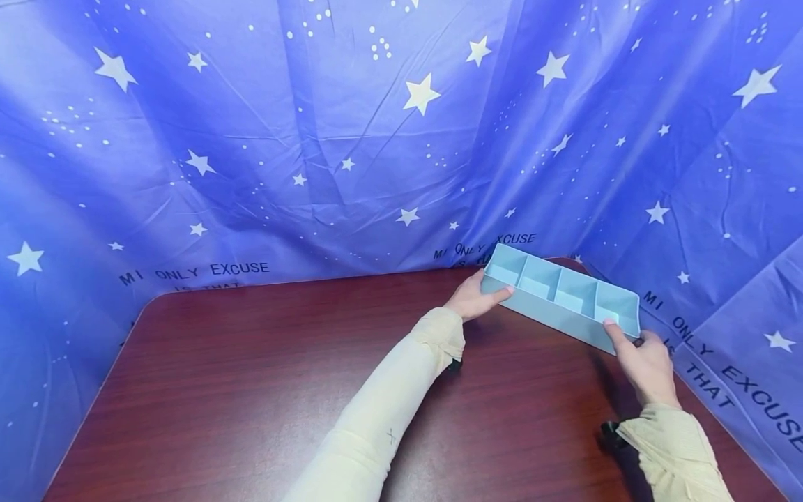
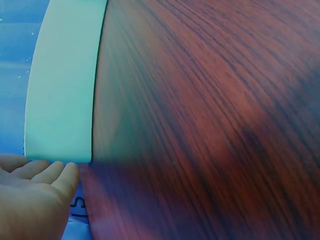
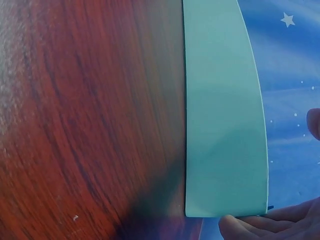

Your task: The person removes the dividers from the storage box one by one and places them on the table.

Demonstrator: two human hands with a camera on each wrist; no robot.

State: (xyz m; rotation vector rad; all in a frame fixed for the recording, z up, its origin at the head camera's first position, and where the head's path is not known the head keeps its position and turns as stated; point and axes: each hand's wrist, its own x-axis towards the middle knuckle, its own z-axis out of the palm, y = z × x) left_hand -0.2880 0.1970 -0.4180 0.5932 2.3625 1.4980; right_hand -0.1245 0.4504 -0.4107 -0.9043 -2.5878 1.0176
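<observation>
A light blue-green divided storage box (image 1: 561,293), long and narrow with several compartments in a row, is at the far right of the table. No contents show in its compartments. My left hand (image 1: 475,295) grips its left end, thumb at the near rim; in the left wrist view the fingers (image 2: 50,172) touch the end wall. At the opposite end my right hand (image 1: 646,362) holds the box, its thumb over the near rim. The right wrist view shows fingertips (image 3: 235,227) against that end. Whether the box's base touches the table cannot be told.
The dark red wood-grain table (image 1: 251,390) extends to the left and toward me. A blue star-printed curtain (image 1: 351,139) hangs along the back and both sides, close behind the box. Cream sleeves (image 1: 370,418) cover both forearms, with a dark item (image 1: 613,434) at the right wrist.
</observation>
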